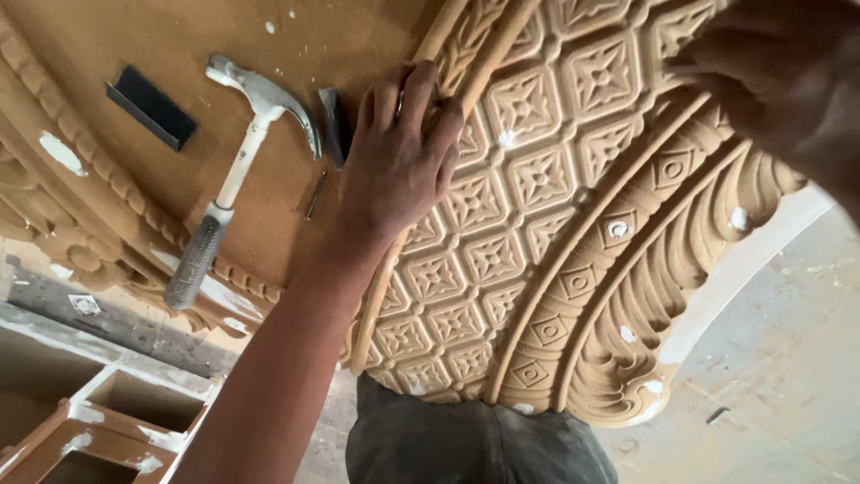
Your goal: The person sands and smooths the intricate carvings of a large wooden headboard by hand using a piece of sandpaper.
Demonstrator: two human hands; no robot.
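A large carved wooden panel (546, 233), with a grid of flower diamonds and a leafy curved border, fills the middle and right. My left hand (400, 157) sits at its upper left edge, fingers curled over the rounded moulding strip. My right hand (779, 81), blurred and close to the camera, lies over the panel's upper right part, and its fingers grip there. A claw hammer (235, 175) with a white shaft and grey grip lies on the flat brown board (134, 54) just left of my left hand.
A black block (150, 106), a dark flat piece (335, 125) and a loose nail (315, 194) lie on the board near the hammer. Carved beaded trim (107, 179) runs along the board's left side. Wooden frames (107, 421) stand at lower left. Grey trousers (475, 444) and concrete floor (788, 358) show below.
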